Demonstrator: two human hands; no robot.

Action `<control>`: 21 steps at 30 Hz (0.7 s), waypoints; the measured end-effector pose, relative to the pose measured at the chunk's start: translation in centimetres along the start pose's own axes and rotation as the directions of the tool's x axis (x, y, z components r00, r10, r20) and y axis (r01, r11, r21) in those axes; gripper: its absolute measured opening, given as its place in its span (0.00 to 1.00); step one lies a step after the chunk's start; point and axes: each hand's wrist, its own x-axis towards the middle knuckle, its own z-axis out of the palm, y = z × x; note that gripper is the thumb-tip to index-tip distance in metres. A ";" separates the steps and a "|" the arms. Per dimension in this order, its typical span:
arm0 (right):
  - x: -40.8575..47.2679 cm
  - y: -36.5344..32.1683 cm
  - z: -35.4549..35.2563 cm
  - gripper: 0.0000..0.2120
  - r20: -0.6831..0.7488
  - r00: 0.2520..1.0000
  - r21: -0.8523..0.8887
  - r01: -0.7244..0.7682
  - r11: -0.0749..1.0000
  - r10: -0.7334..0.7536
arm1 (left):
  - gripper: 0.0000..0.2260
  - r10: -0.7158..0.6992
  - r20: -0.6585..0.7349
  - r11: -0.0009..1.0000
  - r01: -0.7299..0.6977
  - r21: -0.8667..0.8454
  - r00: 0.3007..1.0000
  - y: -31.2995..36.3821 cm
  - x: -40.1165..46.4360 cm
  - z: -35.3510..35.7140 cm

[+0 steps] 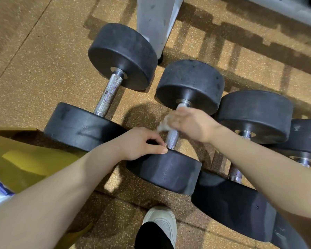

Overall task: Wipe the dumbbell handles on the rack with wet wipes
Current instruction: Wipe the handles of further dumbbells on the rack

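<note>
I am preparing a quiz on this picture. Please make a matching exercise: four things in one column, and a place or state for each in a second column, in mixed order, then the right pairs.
Column one:
1. left hand
2. right hand
3. wet wipe
4. left dumbbell

Column two:
A. lies untouched on the floor
B. rests on the near weight of the middle dumbbell
C. wrapped around the middle dumbbell's handle
D. presses the wipe on the handle

Pairs: 1-B, 2-D, 3-C, 4-A
</note>
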 end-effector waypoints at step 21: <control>-9.1 -6.3 -3.9 0.11 0.361 0.620 0.933 -0.227 -0.281 0.696 | 0.18 0.072 -0.187 0.985 -0.041 0.168 0.980 4.2 -1.3 1.1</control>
